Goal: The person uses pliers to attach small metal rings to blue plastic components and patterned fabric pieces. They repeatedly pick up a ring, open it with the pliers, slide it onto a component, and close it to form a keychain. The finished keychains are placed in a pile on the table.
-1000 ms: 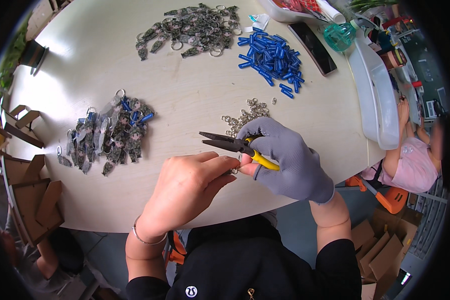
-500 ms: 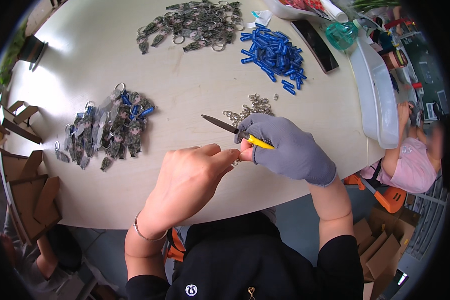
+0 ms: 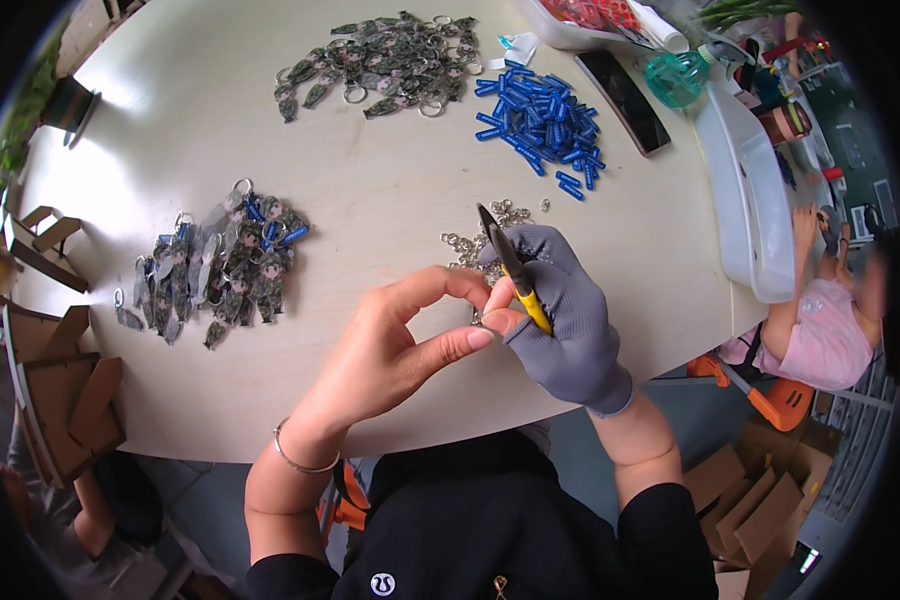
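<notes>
Pale round table (image 3: 270,400), cardboard boxes (image 3: 60,400)

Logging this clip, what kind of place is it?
Probably a small craft assembly workshop: a table with heaps of keychains, blue tubes and loose metal rings, pliers in use.

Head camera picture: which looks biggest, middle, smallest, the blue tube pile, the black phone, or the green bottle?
1. Blue tube pile, clearly the largest patch.
2. Black phone, long but narrow.
3. Green bottle, smallest.
All three lie far off near the picture's curved rim, so the phone and bottle order is less sure.
</notes>
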A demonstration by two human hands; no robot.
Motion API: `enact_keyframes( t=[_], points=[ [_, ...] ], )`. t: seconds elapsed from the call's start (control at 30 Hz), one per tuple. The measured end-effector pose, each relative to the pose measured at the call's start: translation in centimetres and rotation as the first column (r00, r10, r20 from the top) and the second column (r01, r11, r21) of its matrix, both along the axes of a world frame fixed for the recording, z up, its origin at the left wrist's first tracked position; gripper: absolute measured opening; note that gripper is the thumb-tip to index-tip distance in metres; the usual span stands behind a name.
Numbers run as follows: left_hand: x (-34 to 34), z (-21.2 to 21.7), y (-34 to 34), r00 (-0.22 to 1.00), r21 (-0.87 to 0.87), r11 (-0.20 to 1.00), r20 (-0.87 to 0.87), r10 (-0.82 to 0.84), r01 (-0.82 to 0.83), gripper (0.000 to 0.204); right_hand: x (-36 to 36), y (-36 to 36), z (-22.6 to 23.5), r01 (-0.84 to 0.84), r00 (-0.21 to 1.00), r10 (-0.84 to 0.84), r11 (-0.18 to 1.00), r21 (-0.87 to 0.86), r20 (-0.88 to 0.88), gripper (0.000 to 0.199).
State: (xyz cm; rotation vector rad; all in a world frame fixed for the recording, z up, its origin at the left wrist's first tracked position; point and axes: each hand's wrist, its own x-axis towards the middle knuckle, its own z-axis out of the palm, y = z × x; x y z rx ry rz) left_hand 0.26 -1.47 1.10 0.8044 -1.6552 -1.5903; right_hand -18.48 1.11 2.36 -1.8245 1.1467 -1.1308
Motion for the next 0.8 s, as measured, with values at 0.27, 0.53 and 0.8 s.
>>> enact_keyframes(
  t=[0.27,0.53,0.8],
  points=[
    [-0.7,-0.9,1.3,0.997,-0.070,0.995,-0.033,0.072,-0.074,0.014,1.1,2.2,-0.3,0.261,0.963,-0.264,0.964,-0.058,-0.060,0.008],
    [-0.9,-0.3,1.1,0.983,-0.417,0.902,0.092,0.162,-0.109,0.016,0.8,1.9,-1.2,0.207,0.972,-0.219,0.970,-0.129,-0.082,0.015],
    [-0.6,-1.3,0.9,0.972,-0.343,0.928,0.123,0.200,-0.148,0.009,-1.1,-1.2,-1.6,0.200,0.956,-0.257,0.923,0.328,0.143,0.007]
  ],
)
